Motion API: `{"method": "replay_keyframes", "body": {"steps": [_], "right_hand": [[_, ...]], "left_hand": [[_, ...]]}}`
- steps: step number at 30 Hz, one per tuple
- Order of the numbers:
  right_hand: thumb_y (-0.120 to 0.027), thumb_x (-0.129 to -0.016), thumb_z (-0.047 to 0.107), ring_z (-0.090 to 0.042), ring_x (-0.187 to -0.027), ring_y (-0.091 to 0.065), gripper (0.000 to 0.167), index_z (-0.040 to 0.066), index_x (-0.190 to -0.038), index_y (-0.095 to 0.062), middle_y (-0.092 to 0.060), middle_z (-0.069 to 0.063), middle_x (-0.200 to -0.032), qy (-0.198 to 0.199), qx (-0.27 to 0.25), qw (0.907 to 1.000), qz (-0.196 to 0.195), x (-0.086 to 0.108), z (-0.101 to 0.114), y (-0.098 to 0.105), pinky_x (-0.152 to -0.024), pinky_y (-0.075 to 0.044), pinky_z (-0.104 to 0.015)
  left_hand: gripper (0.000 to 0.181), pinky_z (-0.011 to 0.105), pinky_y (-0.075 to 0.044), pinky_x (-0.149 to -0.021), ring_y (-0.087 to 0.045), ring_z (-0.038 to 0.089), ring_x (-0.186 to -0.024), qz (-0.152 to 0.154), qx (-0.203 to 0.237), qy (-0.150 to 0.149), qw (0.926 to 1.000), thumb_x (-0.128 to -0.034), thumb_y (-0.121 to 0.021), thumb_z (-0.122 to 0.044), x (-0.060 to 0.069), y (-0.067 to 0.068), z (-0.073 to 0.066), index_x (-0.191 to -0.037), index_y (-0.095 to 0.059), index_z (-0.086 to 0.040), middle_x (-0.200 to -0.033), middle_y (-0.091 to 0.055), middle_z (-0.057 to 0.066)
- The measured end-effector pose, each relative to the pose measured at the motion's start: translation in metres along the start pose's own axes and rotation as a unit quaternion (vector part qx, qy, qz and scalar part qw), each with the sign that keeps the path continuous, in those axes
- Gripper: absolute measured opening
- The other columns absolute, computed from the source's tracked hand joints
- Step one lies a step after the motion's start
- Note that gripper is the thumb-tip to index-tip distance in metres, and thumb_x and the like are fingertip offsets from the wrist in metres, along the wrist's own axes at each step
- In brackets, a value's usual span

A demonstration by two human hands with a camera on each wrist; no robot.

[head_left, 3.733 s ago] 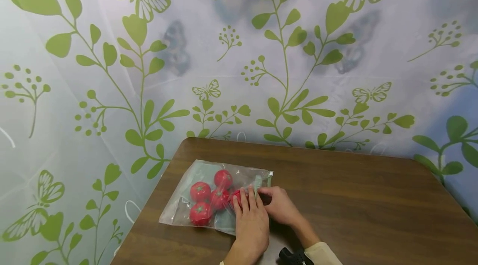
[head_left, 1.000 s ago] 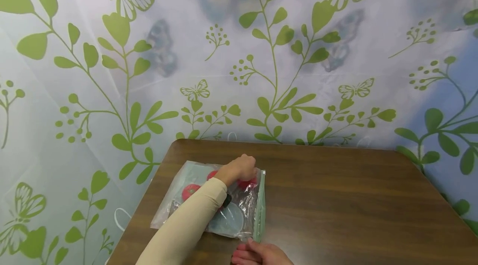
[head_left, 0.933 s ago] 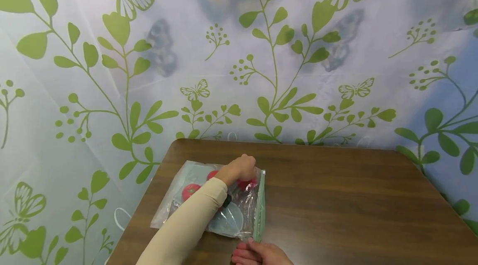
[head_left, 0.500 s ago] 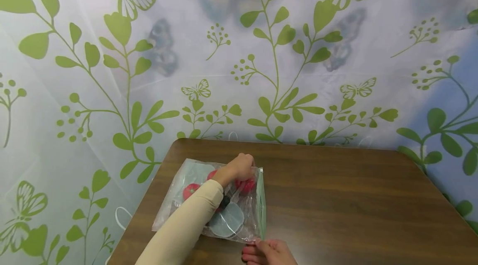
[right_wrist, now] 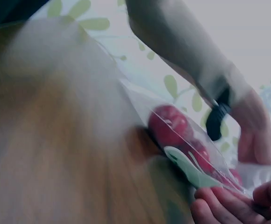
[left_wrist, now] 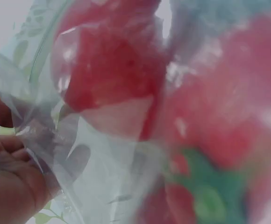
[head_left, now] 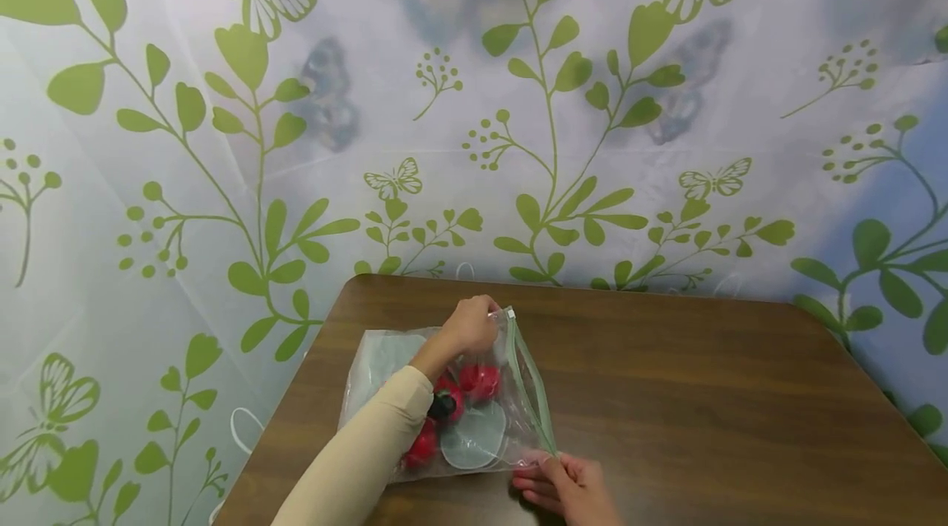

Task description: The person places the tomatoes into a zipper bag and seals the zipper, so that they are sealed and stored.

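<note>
A clear zip bag [head_left: 518, 427] with a pale green zip strip [head_left: 535, 390] along its right edge lies on the table. Inside it are several red tomatoes [head_left: 480, 382] with green tops; my left forearm covers some of them. At the far corner my left hand [head_left: 472, 323] pinches the plastic beside a white slider [head_left: 510, 313]; in the left wrist view the film runs between thumb and fingers. My right hand [head_left: 566, 483] pinches the near corner between thumb and fingers. Between both hands the zip edge is raised off the table.
The brown wooden table [head_left: 689, 402] extends right of the bag. Behind it hangs a white curtain [head_left: 444, 114] printed with green leaves and butterflies. A pale blue-grey round patch [head_left: 474, 435] shows on the bag.
Both hands were together at the bag's mouth; the left now holds the far corner, the right the near one. Lately the zip edge rose and its strips spread, and tomatoes shifted toward the near side.
</note>
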State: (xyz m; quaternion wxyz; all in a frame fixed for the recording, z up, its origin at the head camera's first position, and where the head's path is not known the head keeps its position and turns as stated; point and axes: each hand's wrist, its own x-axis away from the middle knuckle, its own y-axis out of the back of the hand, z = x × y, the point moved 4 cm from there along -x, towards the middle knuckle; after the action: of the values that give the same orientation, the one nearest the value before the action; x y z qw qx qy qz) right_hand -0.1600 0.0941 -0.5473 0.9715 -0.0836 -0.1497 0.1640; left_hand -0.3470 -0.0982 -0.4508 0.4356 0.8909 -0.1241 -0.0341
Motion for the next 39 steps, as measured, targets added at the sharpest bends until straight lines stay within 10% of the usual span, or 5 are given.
{"method": "replay_keyframes", "body": {"steps": [10,27,39], "right_hand": [[-0.053,-0.116,0.015,-0.026,-0.100,-0.083,0.043,-0.023,-0.133,-0.063,-0.080,-0.029,-0.113,0.040,0.090,0.9917,-0.084,0.010,0.035,0.041,-0.089,-0.067,-0.036],[-0.057,-0.116,0.021,-0.021,-0.096,-0.083,0.037,-0.010,-0.132,-0.071,-0.082,-0.015,-0.111,0.050,0.204,0.9634,-0.166,0.021,0.090,0.107,-0.088,-0.066,-0.032],[-0.062,-0.114,0.034,-0.012,-0.095,-0.082,0.046,-0.005,-0.136,-0.071,-0.083,-0.005,-0.112,0.068,0.235,0.9490,-0.198,0.016,0.114,0.131,-0.088,-0.065,-0.028]], "left_hand": [[0.033,0.031,-0.041,-0.061,-0.046,0.017,-0.069,-0.088,0.081,0.003,0.9928,-0.1022,-0.049,-0.005,0.020,0.012,-0.003,-0.131,-0.062,0.002,-0.106,-0.068,0.015],[0.026,0.034,-0.051,-0.069,-0.059,0.020,-0.082,-0.138,0.126,-0.018,0.9822,-0.0996,-0.060,-0.007,0.032,0.011,-0.012,-0.124,-0.061,0.003,-0.102,-0.069,0.014],[0.014,0.033,-0.044,-0.071,-0.052,0.020,-0.083,-0.152,0.234,0.003,0.9602,-0.1060,-0.049,-0.015,0.034,-0.003,-0.014,-0.107,-0.058,-0.004,-0.088,-0.052,0.004]]}}
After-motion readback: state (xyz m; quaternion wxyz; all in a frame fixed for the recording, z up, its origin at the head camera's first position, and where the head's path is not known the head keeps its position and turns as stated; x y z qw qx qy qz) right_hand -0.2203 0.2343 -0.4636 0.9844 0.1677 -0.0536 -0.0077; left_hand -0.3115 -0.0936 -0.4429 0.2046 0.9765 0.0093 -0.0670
